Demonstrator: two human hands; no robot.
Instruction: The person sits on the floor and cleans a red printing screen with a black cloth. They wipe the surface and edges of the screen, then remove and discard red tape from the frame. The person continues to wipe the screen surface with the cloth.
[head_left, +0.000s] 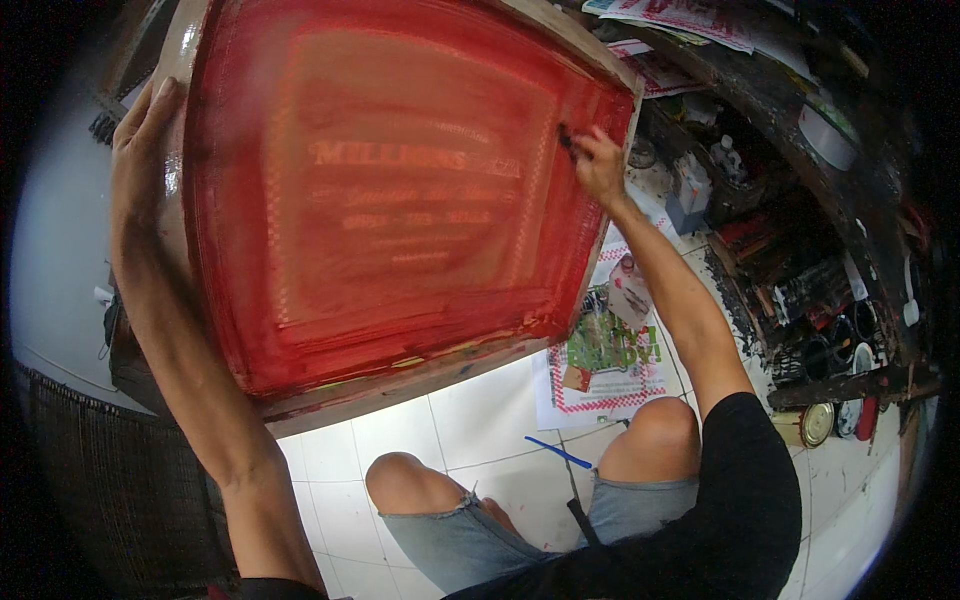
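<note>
Directly above the person's knees (pixel 660 435), the wooden frame (pixel 400 379) stands tilted, its red mesh (pixel 400 285) facing the wearer. Condition of the surface: red colour covers nearly all the mesh. A paler central panel with rows of lettering and a checked border is legible. Heavier red streaks lie along the right and lower margins, with traces of yellow near the lower rail. Judged from these streaks, the centre is more even than the margins, and work at the right margin appears unfinished. Whether colour is being applied or removed cannot be told.

Left hand (pixel 145 122): placed high on the left rail, grasping it, some fingers hidden by the hand itself; forearm nearly straight, running up beside the frame.

Right hand (pixel 601 168): at the upper right of the mesh, fingers pinched around a small dark object (pixel 566 137) whose kind is unclear; elbow bent, forearm angled up and inward from the black sleeve (pixel 748 470).

Beyond the frame, on the tiled floor (pixel 390 440), lie printed sheets (pixel 612 383) and a blue stick (pixel 558 452). Farther right, a dark shelf (pixel 860 385) carries assorted containers.
</note>
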